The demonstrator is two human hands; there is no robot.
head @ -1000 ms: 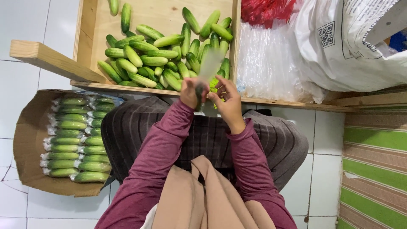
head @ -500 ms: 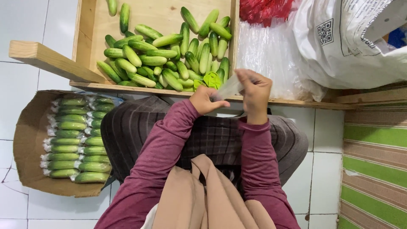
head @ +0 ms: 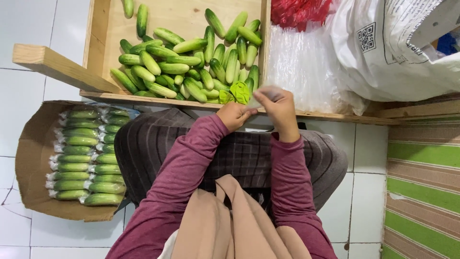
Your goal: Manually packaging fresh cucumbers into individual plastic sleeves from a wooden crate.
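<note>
1. The left hand (head: 234, 115) and the right hand (head: 279, 104) meet over the lap; both pinch a thin clear plastic bag (head: 262, 94) between fingertips, probably to rub its mouth open, though the film is blurred.
2. The bag looks small, see-through and limp; it hangs between the two sets of fingers, just at the edge of the wooden tray (head: 98, 52).
3. Just beyond the fingers lie loose cucumbers (head: 187, 62) in a heap, close for easy reach; a stack of clear bags (head: 306, 67) lies beyond the right fingers.
4. Far left of the fingers, a cardboard box (head: 31, 163) holds wrapped cucumbers (head: 84, 156) in rows.
</note>
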